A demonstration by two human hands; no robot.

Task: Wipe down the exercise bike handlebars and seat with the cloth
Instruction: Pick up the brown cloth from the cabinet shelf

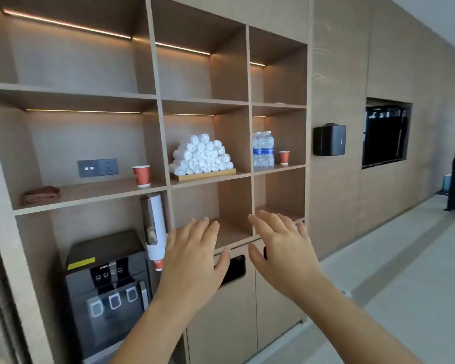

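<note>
Both empty — left hand point(192, 258) and right hand point(281, 253) spread wide, below the stacked rolled white cloths point(202, 156) on the wooden shelf point(237, 176). Lift one top roll — bike not in view.
</note>
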